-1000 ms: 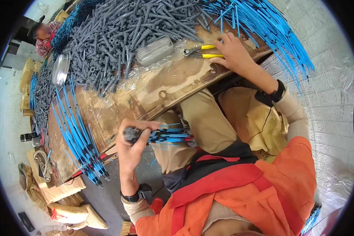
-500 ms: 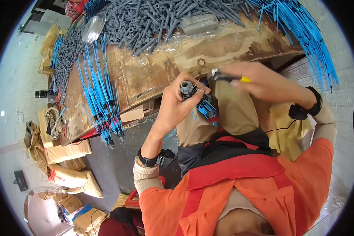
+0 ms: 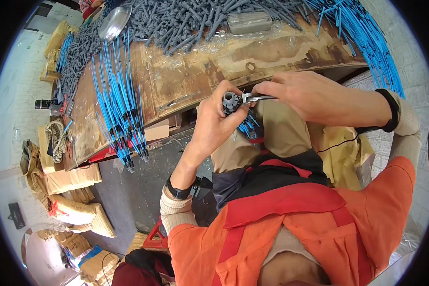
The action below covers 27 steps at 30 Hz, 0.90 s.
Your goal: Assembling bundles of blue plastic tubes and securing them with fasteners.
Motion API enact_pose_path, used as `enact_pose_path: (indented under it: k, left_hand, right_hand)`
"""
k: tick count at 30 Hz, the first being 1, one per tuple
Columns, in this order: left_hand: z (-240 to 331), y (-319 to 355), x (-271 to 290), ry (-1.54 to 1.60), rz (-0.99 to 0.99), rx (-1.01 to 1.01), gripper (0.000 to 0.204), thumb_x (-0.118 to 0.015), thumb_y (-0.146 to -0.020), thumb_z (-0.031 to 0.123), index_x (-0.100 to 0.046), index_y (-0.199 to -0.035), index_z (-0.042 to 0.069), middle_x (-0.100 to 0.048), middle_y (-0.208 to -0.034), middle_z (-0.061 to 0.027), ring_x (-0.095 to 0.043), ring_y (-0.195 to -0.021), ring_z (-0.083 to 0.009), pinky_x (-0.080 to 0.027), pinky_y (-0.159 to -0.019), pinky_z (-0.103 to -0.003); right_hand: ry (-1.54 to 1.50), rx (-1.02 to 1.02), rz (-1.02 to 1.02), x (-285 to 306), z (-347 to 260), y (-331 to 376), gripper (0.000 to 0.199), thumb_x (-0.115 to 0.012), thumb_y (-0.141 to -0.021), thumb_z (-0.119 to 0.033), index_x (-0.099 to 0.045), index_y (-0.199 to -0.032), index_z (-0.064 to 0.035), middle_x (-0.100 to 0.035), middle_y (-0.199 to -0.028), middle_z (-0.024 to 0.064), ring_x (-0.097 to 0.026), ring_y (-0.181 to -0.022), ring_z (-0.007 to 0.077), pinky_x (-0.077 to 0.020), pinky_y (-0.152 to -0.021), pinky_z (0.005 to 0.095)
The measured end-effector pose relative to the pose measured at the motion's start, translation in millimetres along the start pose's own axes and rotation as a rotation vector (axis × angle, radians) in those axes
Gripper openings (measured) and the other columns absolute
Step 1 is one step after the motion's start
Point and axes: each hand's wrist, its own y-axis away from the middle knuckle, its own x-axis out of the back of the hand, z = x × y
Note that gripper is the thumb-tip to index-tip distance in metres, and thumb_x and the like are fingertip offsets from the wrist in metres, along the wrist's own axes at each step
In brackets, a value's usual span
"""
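My left hand (image 3: 209, 121) is closed around a grey ribbed plastic hub (image 3: 229, 98) with a round hole in its end, held above my lap at the table's front edge. Thin metal wire ends stick out beside its rim. Below the hub, short blue rods (image 3: 246, 129) hang down between my knees. My right hand (image 3: 295, 95) grips pliers (image 3: 260, 98), whose metal jaws are at the hub's right side, by the wires. Whether the jaws bite on a wire is too small to tell. My right fingers hide most of the handles.
A worn wooden table (image 3: 176, 76) spans the front. At its back lies a heap of grey plastic parts (image 3: 176, 24), with a clear plastic box (image 3: 249, 22) and a shiny dish (image 3: 115, 23). Blue rod bundles lie left (image 3: 119, 105) and right (image 3: 357, 33). Sacks (image 3: 76, 209) stand at left.
My right hand has brought the pliers left, so their jaws now meet the wires at the hub. My left hand keeps its hold on the hub. The view has shifted slightly.
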Motion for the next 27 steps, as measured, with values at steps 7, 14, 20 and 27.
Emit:
enact_pose_path:
  k: [7,14,20,27]
  left_hand:
    - [1.7,3.0,1.4,0.055,-0.030,-0.049,0.018,-0.066,-0.083,0.004,-0.051,-0.093,0.003,-0.069,-0.081,-0.0070,-0.059,-0.072,-0.0078,-0.047,-0.065,-0.025]
    - [5.2,2.5,3.3,0.083,-0.032,-0.060,0.018,-0.066,-0.081,0.002,-0.052,-0.092,0.003,-0.069,-0.082,-0.0067,-0.059,-0.072,-0.0076,-0.047,-0.066,-0.026]
    - [5.2,1.6,12.4,-0.058,-0.127,-0.131,0.018,-0.066,-0.079,0.000,-0.052,-0.091,0.002,-0.069,-0.081,-0.0064,-0.059,-0.073,-0.0076,-0.048,-0.067,-0.025]
    - [-13.7,-14.1,2.3,0.191,0.105,-0.028,0.018,-0.065,-0.077,-0.002,-0.054,-0.090,0.003,-0.064,-0.076,-0.0020,-0.056,-0.072,-0.0058,-0.045,-0.065,-0.024]
  right_hand:
    - [-0.093,-0.041,-0.095,3.7,-11.1,-0.6,0.033,-0.056,-0.091,-0.015,-0.049,-0.122,-0.0058,-0.057,-0.099,0.0191,-0.059,-0.092,0.0396,-0.0479,-0.076,0.0460]
    - [-0.054,-0.042,-0.020,-4.1,-9.1,-2.5,0.032,-0.058,-0.091,-0.017,-0.049,-0.119,-0.0048,-0.061,-0.088,0.0174,-0.061,-0.082,0.0414,-0.0482,-0.070,0.0470]
    - [-0.380,-0.175,-0.330,22.1,-9.8,-14.5,0.039,-0.065,-0.087,-0.022,-0.049,-0.117,-0.0034,-0.058,-0.073,0.0143,-0.060,-0.066,0.0374,-0.0481,-0.060,0.0437]
    - [-0.036,-0.010,0.288,-4.0,9.9,-8.6,0.045,-0.073,-0.079,-0.024,-0.050,-0.112,-0.0034,-0.053,-0.066,0.0106,-0.060,-0.058,0.0233,-0.0455,-0.051,0.0317]
